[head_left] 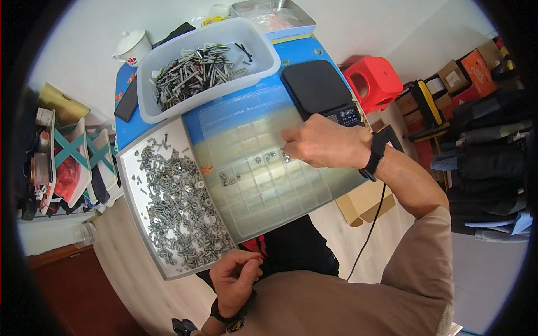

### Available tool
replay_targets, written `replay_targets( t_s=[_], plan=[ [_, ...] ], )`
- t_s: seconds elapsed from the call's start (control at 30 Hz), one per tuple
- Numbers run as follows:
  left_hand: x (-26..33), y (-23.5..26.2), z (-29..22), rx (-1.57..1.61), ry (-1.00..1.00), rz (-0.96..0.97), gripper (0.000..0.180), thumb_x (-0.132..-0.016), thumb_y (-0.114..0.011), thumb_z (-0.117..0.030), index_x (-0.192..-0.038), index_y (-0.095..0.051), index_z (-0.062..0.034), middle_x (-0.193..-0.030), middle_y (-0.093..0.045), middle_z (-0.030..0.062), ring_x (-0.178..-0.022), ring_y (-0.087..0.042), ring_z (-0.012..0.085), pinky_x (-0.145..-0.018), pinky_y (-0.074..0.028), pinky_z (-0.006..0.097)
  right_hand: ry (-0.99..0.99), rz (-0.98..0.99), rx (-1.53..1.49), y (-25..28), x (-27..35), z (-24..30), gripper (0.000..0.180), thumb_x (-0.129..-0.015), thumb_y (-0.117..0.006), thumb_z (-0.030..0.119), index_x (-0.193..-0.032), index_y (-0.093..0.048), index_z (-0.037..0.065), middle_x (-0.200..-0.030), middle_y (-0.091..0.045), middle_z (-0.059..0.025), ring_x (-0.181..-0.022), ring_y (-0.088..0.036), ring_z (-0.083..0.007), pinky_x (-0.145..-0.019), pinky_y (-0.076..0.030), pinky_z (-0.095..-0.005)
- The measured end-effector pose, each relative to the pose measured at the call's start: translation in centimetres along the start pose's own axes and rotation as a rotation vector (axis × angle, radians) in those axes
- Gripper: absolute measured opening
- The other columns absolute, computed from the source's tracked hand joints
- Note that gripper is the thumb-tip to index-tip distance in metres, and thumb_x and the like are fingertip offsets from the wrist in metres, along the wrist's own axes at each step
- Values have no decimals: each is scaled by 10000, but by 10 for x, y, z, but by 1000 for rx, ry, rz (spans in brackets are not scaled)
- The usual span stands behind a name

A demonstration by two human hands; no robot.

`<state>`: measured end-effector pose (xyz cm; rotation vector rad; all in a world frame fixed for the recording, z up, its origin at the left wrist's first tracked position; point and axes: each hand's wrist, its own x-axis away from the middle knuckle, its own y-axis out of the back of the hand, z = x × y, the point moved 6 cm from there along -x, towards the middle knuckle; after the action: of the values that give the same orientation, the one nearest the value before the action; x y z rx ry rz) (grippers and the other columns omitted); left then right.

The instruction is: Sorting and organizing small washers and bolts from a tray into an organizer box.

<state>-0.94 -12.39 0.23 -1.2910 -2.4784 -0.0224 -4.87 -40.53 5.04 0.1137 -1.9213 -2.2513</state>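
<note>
Head view: small screws [182, 215] in left tray [131, 163]; right hand [328, 141], fingers bunched, above central organizer [305, 197]; left hand [236, 277] near, fingertips together; contents I cannot tell. I'd stay low above 1 cell.

Marks in view, no wording legible

The lidded white mug [134, 47] bore small red markings on its side, too small to make out. On the black scale [315, 85], the key panel [347, 115] carried pale symbols on its buttons, likewise too small to read. Dark marks crossed the orange box [478, 71] at the right, indistinct at that size. A dark patch [236, 325] on the brown clothing showed a yellowish emblem, its details unclear.
</note>
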Motion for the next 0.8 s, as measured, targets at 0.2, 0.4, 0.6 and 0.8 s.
replay_targets(
  t_s=[0.2,0.4,0.6,0.8],
  plan=[
    [0,-3,4,-64,-33,24,110,-948,-624,-66,-964,-680,27,-869,-671,96,-647,-641,119,-553,-513,224,24,-62,7,-6,6,-4,154,-745,-663,26,-855,-563,-15,-843,-549,-117,-664,-638,-297,-553,-541,-387],
    [-2,-9,3,-92,-14,32,110,-944,-623,-62,-955,-685,28,-871,-675,100,-654,-643,122,-563,-519,231,-50,-145,-254,-6,15,-16,117,-858,-656,68,-922,-574,14,-880,-567,-123,-753,-635,-331,-630,-515,-424],
    [-2,-10,5,-150,-6,25,119,-940,-633,-76,-946,-688,29,-865,-675,101,-657,-645,129,-569,-520,235,-152,-264,-552,-2,30,-29,102,-926,-637,118,-943,-589,30,-911,-603,-122,-799,-625,-362,-693,-482,-446],
    [-3,-12,3,-159,-13,9,129,-941,-643,-91,-941,-690,29,-859,-674,102,-652,-638,125,-575,-513,236,-200,-277,-510,-2,42,-37,106,-923,-642,118,-937,-593,25,-902,-607,-117,-813,-629,-354,-693,-483,-436]
  ],
)
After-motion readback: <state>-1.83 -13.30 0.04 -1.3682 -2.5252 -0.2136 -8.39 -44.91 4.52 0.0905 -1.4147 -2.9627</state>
